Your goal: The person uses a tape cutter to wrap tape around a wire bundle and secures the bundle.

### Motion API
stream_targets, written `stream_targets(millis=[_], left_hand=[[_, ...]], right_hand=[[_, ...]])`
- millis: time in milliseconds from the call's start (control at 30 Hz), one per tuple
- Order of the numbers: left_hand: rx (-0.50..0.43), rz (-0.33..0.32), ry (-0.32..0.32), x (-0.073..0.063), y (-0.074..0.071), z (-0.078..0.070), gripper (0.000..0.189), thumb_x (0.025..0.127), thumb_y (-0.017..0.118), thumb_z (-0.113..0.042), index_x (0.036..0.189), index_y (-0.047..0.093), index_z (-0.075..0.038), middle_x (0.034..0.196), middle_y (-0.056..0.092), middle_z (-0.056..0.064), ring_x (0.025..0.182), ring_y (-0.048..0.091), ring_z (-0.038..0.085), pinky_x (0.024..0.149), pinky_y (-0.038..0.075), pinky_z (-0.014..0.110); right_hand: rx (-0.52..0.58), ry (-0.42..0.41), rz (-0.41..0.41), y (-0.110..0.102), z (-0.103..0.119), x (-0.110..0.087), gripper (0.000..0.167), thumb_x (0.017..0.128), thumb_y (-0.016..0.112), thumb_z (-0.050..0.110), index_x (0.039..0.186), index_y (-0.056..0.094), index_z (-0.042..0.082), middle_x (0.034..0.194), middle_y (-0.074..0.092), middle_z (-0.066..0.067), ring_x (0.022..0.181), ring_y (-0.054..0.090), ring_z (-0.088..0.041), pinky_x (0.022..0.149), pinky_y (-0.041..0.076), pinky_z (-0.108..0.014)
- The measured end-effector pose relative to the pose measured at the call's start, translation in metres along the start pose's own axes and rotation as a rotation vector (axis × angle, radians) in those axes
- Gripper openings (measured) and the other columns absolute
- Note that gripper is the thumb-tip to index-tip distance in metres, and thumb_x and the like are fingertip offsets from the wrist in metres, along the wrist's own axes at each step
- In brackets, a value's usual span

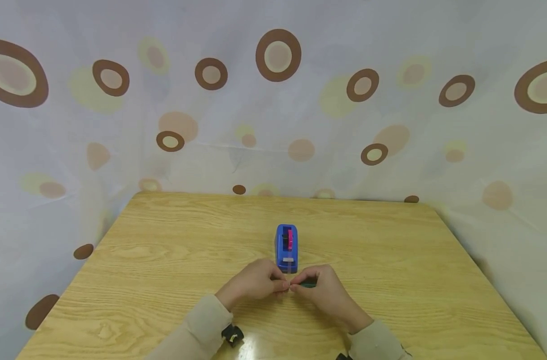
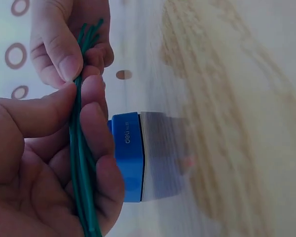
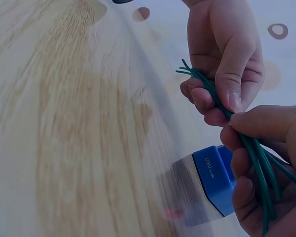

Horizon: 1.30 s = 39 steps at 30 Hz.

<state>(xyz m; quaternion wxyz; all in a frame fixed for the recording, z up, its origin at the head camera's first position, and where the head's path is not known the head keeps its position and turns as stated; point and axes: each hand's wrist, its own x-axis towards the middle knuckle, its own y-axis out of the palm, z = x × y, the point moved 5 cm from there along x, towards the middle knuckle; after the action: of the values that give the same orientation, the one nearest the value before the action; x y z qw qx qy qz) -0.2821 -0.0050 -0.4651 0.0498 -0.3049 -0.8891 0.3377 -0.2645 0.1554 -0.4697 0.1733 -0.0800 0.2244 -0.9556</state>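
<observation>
In front of the blue tape dispenser (image 1: pixel 280 260), my left hand (image 1: pixel 255 281) and right hand (image 1: pixel 325 290) meet at the fingertips. Both pinch the middle of a bundle of thin green strands (image 2: pixel 80 163) between thumb and fingers. The strands look like coated wires; their loose ends fan out past the fingers (image 3: pixel 244 192) in the right wrist view. My palms hide part of the bundle. A pink tape roll (image 1: pixel 290 239) sits in the dispenser, and a faint clear strip seems to run from its front edge towards my fingertips.
The wooden table (image 1: pixel 178 240) carries the dispenser just beyond my hands. A pale curtain (image 1: pixel 237 110) with brown rings hangs behind the table and along both sides.
</observation>
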Motion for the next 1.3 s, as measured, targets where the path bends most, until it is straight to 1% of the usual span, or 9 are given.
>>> stream_targets(millis=[200,367,533,667,700,800,933,1167,1300], left_hand=[[0.086,-0.071,0.015,-0.001,-0.002,-0.005,0.024,0.094,0.07,-0.021,0.071,0.076,-0.016,0.06,0.063,-0.009,0.052,0.046,0.005,0.049,0.033,0.021],[0.112,-0.116,0.012,-0.002,-0.003,-0.009,0.023,0.092,0.072,-0.021,0.069,0.076,-0.017,0.059,0.062,-0.009,0.051,0.045,0.005,0.048,0.034,0.021],[0.144,-0.161,0.022,-0.002,-0.002,-0.008,0.018,0.091,0.073,-0.021,0.075,0.079,-0.017,0.061,0.06,-0.013,0.056,0.047,0.005,0.05,0.037,0.021],[0.158,-0.184,0.039,-0.004,-0.002,-0.012,0.014,0.091,0.073,-0.02,0.08,0.08,-0.016,0.064,0.058,-0.015,0.062,0.049,0.004,0.055,0.041,0.022],[0.159,-0.186,0.044,-0.004,-0.002,-0.012,0.013,0.091,0.073,-0.019,0.08,0.08,-0.016,0.064,0.058,-0.015,0.062,0.049,0.004,0.056,0.041,0.022],[0.151,-0.175,0.053,-0.004,-0.002,-0.012,0.013,0.091,0.072,-0.018,0.082,0.08,-0.015,0.066,0.059,-0.016,0.062,0.049,0.003,0.055,0.042,0.021],[0.142,-0.128,0.053,-0.003,-0.002,-0.012,0.015,0.093,0.07,-0.018,0.082,0.079,-0.015,0.067,0.059,-0.013,0.059,0.048,0.004,0.053,0.04,0.021],[0.121,-0.024,0.038,0.0,-0.004,-0.009,0.023,0.098,0.064,-0.018,0.079,0.076,-0.014,0.07,0.062,-0.009,0.057,0.046,0.006,0.053,0.038,0.022],[0.111,-0.003,0.042,0.001,-0.004,-0.006,0.025,0.098,0.063,-0.019,0.076,0.074,-0.014,0.069,0.063,-0.008,0.056,0.046,0.006,0.052,0.038,0.022]], right_hand=[[-0.004,0.013,-0.005,-0.001,0.001,0.001,0.004,0.084,0.08,0.014,0.086,0.078,0.012,0.088,0.072,0.003,0.086,0.062,-0.015,0.077,0.05,-0.027],[0.005,0.027,0.007,-0.002,0.0,0.003,0.007,0.085,0.079,0.012,0.088,0.076,0.007,0.089,0.072,-0.001,0.082,0.064,-0.014,0.07,0.053,-0.024],[0.0,0.013,0.019,-0.004,0.006,0.004,0.009,0.086,0.077,0.01,0.091,0.075,0.003,0.091,0.071,-0.005,0.08,0.064,-0.015,0.068,0.053,-0.023],[-0.024,-0.011,0.029,-0.004,0.007,0.004,0.007,0.087,0.077,0.011,0.09,0.075,0.004,0.089,0.071,-0.003,0.078,0.064,-0.013,0.067,0.053,-0.024],[-0.024,-0.018,0.03,-0.004,0.002,0.006,0.007,0.087,0.077,0.012,0.089,0.075,0.006,0.087,0.071,-0.001,0.077,0.063,-0.012,0.068,0.053,-0.024],[-0.04,-0.045,0.031,-0.004,0.001,0.006,0.005,0.087,0.076,0.012,0.088,0.075,0.007,0.084,0.07,0.002,0.076,0.061,-0.01,0.067,0.052,-0.025],[-0.086,-0.067,0.011,-0.003,0.001,0.005,0.003,0.086,0.077,0.012,0.085,0.075,0.01,0.082,0.069,0.006,0.073,0.057,-0.009,0.064,0.049,-0.024],[-0.153,-0.046,-0.013,-0.001,-0.001,0.005,0.009,0.085,0.078,0.009,0.08,0.075,0.016,0.079,0.068,0.011,0.067,0.053,-0.01,0.059,0.044,-0.024],[-0.143,-0.035,-0.015,0.0,-0.002,0.004,0.009,0.085,0.078,0.009,0.08,0.075,0.016,0.08,0.069,0.011,0.068,0.054,-0.01,0.06,0.045,-0.024]])
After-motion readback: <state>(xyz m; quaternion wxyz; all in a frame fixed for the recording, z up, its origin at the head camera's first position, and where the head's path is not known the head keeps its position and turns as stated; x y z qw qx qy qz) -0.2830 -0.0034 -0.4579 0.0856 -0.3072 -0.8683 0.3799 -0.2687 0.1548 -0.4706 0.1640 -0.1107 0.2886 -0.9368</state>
